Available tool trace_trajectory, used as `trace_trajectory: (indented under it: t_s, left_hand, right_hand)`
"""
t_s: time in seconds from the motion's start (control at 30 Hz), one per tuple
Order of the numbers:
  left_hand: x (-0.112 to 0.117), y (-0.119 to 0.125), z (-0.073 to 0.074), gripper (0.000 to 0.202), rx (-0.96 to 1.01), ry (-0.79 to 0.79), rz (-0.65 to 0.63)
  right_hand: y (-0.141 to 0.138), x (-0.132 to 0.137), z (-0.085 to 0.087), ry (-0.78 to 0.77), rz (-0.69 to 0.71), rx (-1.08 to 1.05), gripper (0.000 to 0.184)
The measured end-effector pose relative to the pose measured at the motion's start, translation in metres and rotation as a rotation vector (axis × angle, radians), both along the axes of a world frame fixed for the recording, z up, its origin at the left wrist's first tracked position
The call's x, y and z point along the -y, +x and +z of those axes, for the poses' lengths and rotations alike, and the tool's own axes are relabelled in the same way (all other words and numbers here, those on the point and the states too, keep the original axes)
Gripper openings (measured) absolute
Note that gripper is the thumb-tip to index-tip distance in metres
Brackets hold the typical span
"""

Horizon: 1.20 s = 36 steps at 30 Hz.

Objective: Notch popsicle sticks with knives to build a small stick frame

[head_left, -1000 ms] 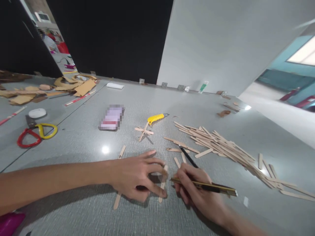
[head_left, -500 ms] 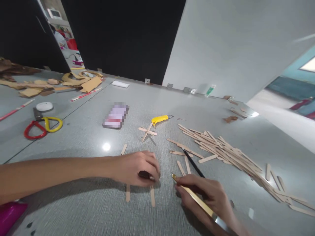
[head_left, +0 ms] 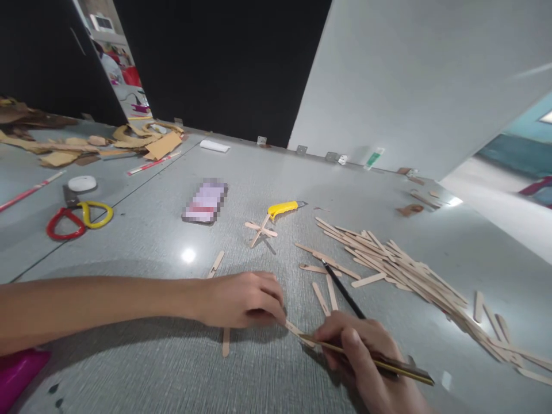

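Note:
My left hand (head_left: 245,299) pinches one end of a wooden craft stick (head_left: 294,329) just above the table. In my right hand (head_left: 366,356) is a slim gold-coloured tool (head_left: 403,370), its narrow tip laid against the stick's other end. I cannot tell its exact kind. Another craft stick (head_left: 226,342) pokes out below my left hand, and a notched one (head_left: 217,264) lies beyond my wrist. By my right hand are two notched sticks (head_left: 321,299) and a black pen-like tool (head_left: 345,290). Farther forward stands a small assembly of crossed sticks (head_left: 261,230).
A yellow cutter (head_left: 283,209) lies behind the crossed sticks. A long pile of craft sticks (head_left: 405,267) spreads to the right. Leftward are a phone (head_left: 206,201), red-and-yellow-handled scissors (head_left: 80,220), a white case (head_left: 81,183) and cardboard scraps (head_left: 161,145).
A craft stick has been turned from under my left hand toward the right. My right hand has tilted the gold-coloured tool and brought its tip onto that stick.

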<state>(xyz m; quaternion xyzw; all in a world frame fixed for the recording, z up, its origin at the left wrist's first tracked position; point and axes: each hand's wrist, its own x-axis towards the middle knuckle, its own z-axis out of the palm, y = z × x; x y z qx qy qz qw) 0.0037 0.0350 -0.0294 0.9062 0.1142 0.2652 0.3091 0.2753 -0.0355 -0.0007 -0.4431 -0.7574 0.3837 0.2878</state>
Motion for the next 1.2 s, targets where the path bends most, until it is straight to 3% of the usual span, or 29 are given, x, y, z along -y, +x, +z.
trace_trajectory:
  t_s: [0.13,0.3,0.57,0.7,0.93,1.2]
  left_hand:
    - [0.001,-0.001,0.001,0.024,-0.041,0.099,-0.025]
    - [-0.002,-0.001,0.000,0.033,-0.061,0.171,-0.052]
    - [-0.004,-0.002,0.000,0.037,-0.044,0.102,-0.113]
    - [-0.005,-0.002,0.000,0.039,-0.026,0.088,-0.105]
    - [-0.002,-0.001,0.000,0.037,0.006,0.072,-0.032]
    - [0.000,0.000,0.000,0.033,0.060,0.015,0.002]
  right_hand:
    - [0.002,0.001,-0.013,-0.217,0.032,-0.199,0.053]
    - [0.004,0.001,-0.027,-0.263,0.033,-0.261,0.056]
    - [0.000,0.002,-0.011,-0.278,0.150,-0.235,0.046]
    - [0.005,0.004,-0.014,-0.232,0.187,-0.204,0.039]
    - [-0.002,0.002,-0.016,-0.300,0.079,-0.172,0.034]
    - [0.007,0.009,-0.006,-0.052,0.191,0.101,0.014]
